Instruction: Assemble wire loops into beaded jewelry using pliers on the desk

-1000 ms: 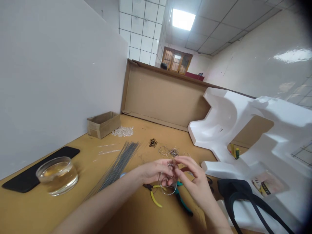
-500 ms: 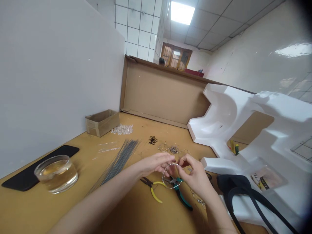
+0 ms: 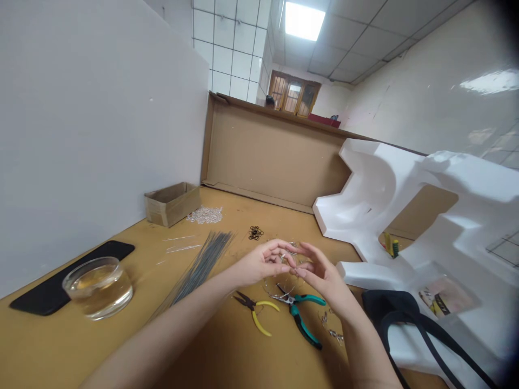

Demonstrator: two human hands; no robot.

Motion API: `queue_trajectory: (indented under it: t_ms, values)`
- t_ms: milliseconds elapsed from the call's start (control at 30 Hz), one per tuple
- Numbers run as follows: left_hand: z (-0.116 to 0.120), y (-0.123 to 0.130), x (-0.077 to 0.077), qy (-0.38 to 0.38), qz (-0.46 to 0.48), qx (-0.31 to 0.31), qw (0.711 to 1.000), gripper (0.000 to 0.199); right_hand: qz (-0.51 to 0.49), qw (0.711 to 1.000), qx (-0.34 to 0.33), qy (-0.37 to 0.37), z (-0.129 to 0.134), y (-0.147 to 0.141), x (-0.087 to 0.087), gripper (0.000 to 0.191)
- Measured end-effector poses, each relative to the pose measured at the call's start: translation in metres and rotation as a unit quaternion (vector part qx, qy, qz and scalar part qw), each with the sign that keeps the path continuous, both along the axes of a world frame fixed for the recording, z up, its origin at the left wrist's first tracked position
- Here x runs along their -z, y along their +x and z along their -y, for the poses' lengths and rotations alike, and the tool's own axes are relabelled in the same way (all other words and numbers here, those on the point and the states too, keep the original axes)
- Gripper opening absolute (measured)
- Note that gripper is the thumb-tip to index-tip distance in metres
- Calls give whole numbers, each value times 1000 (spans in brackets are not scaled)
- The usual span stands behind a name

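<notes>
Now, left hand [image 3: 259, 263] and right hand [image 3: 324, 273] both grip thin wire ring [image 3: 279, 296], fingertips nearly meeting at its upper side. Ring hangs above bench [image 3: 36, 346], over head of teal-handled pliers [image 3: 300, 325]; yellow-handled pliers [image 3: 261, 327] lie beside. Possible trouble: uneven finger pressure may bend ring, since wire looks thin; lowered ring may catch on pliers. Exact finger contact is hard to see.
</notes>
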State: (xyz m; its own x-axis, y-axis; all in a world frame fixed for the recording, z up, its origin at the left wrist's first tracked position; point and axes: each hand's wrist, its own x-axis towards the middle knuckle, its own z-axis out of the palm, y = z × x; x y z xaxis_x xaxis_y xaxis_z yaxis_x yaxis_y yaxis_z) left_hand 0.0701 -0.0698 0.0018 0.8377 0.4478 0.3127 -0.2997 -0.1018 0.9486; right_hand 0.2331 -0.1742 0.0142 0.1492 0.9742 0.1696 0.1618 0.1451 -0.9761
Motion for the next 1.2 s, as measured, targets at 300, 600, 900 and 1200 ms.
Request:
queue_trajectory:
  t_ms: [300, 600, 900, 1200]
  values:
    - [-1, -8, -6, 180, -81, -95, 976, 41, 108, 993, -38, -7, -1, 7, 4, 32]
    - [-22, -16, -9, 38, -78, -12, 996, 21, 131, 991, -5, -10, -2, 18, 5, 31]
    - [-19, -15, -9, 32, -82, -17, 996, 16, 138, 990, -19, -12, -4, 19, 8, 32]
    - [-17, -12, -8, -19, -75, -40, 996, 15, 180, 984, 10, 10, -8, 19, 11, 37]
